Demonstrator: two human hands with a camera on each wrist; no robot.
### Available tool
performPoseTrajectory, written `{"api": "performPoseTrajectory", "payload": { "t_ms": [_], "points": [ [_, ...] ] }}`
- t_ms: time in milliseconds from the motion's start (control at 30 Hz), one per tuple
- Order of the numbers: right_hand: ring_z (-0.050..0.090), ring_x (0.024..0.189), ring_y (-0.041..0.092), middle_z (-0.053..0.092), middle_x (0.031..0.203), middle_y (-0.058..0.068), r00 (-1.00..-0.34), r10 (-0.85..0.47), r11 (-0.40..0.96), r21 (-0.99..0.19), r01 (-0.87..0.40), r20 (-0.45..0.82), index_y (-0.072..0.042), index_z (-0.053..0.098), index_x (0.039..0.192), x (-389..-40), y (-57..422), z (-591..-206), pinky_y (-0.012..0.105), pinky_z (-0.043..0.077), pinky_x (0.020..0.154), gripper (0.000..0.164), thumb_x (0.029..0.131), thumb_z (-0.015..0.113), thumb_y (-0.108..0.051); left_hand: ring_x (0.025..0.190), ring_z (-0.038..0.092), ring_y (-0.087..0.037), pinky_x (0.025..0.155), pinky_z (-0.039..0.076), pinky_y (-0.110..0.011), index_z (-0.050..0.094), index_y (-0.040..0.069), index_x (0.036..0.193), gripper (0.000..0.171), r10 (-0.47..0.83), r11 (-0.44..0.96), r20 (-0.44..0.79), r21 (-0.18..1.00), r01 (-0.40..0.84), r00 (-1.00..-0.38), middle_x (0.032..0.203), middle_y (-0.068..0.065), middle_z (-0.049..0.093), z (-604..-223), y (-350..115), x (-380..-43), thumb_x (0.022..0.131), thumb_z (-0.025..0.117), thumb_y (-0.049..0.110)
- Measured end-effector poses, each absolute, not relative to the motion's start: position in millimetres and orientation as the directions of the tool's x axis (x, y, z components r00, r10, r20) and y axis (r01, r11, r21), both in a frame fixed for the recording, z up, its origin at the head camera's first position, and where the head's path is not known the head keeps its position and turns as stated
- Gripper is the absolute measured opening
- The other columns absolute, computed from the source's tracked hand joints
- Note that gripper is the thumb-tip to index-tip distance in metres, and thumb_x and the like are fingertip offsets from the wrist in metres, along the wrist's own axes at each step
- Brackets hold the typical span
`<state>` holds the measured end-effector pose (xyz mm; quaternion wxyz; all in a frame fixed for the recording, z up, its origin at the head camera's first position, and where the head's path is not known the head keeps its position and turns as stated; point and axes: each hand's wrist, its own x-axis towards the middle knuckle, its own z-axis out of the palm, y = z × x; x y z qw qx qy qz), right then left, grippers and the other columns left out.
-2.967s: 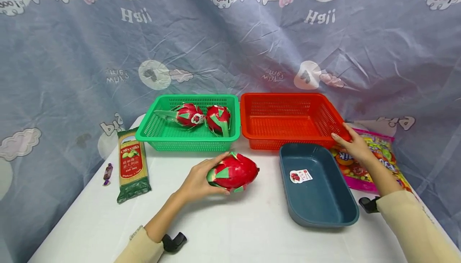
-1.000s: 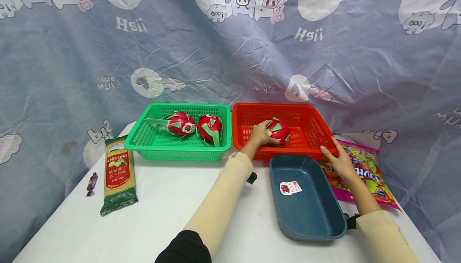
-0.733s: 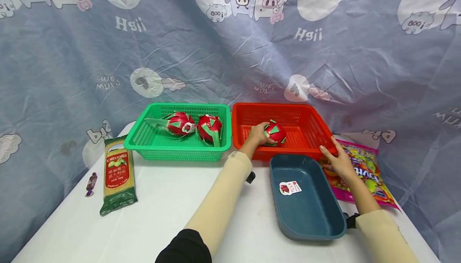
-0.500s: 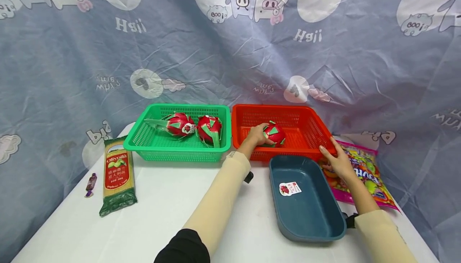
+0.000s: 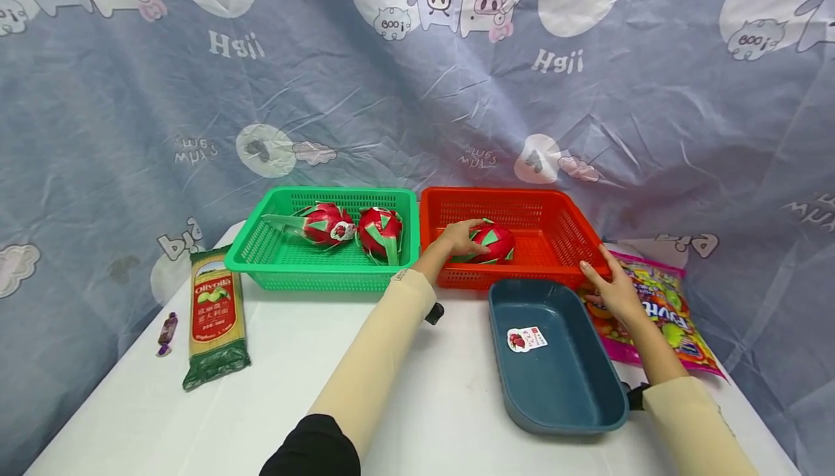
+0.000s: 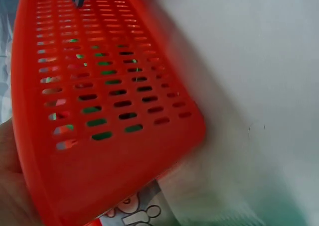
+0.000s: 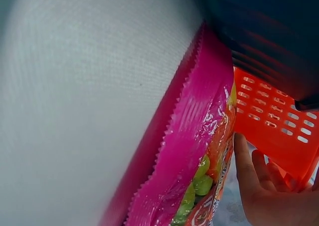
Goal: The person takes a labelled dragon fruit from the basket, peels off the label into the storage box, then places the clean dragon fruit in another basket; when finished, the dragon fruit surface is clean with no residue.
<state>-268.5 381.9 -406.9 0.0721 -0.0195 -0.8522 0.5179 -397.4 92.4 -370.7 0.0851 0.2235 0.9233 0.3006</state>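
Observation:
In the head view a dragon fruit [image 5: 499, 244] lies in the front left of the red basket [image 5: 554, 197]. My left hand [image 5: 457, 239] reaches over the basket's front rim, its fingers and thumb loosely spread around the fruit's left end. The left wrist view has the basket's perforated wall [image 6: 109, 104] up close, with the fingers hidden behind it. My right hand [image 5: 620, 293] holds the basket's front right corner, thumb toward the front wall and fingers along the right side. In the right wrist view, the hand's fingers [image 7: 243, 159] meet that wall.
To the left stands a green basket [image 5: 326, 282] with two dragon fruits [image 5: 380, 233]. A dark blue tub [image 5: 567, 382] with a sticker sits in front of the red basket. A bright candy bag [image 5: 672, 316] lies right, a spaghetti pack [image 5: 214, 316] and wrapped candy [image 5: 167, 334] left.
My left hand has carried the dragon fruit from the table into the red basket and set it down, then slid slightly back left, loosening. My right hand has stayed at the corner.

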Motion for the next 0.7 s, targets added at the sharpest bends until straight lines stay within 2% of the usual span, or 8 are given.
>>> {"api": "performPoseTrajectory", "payload": {
  "t_ms": [167, 367, 700],
  "points": [
    [0.04, 0.113, 0.055, 0.015, 0.141, 0.037, -0.987, 0.098, 0.463, -0.884, -0.067, 0.126, -0.014, -0.004, 0.148, -268.2, 385.0, -406.4, 0.049, 0.045, 0.076, 0.077, 0.095, 0.044, -0.042, 0.126, 0.037, -0.026, 0.094, 0.042, -0.035, 0.034, 0.02, 0.143, 0.073, 0.453, 0.737, -0.018, 0.571, 0.363, -0.891, 0.138, -0.006, 0.044, -363.7, 95.2, -397.1, 0.081, 0.07, 0.034],
    [0.042, 0.11, 0.054, 0.015, 0.14, 0.038, -0.987, 0.096, 0.467, -0.882, -0.067, 0.127, -0.015, -0.003, 0.148, -267.3, 385.6, -410.0, 0.048, 0.048, 0.076, 0.076, 0.095, 0.044, -0.04, 0.123, 0.039, -0.025, 0.088, 0.045, -0.03, 0.043, 0.018, 0.138, 0.065, 0.386, 0.778, -0.02, 0.544, 0.314, -0.922, 0.132, -0.006, 0.049, -364.7, 101.2, -393.3, 0.08, 0.072, 0.027],
    [0.044, 0.109, 0.051, 0.016, 0.141, 0.037, -0.986, 0.104, 0.464, -0.883, -0.067, 0.129, -0.016, -0.002, 0.149, -269.7, 385.0, -413.0, 0.043, 0.05, 0.076, 0.076, 0.095, 0.044, -0.042, 0.118, 0.043, -0.024, 0.085, 0.046, -0.025, 0.056, 0.019, 0.129, 0.052, 0.351, 0.724, 0.072, 0.612, 0.319, -0.934, 0.125, -0.004, 0.055, -374.7, 128.1, -391.5, 0.08, 0.073, 0.024]
  ]
}}
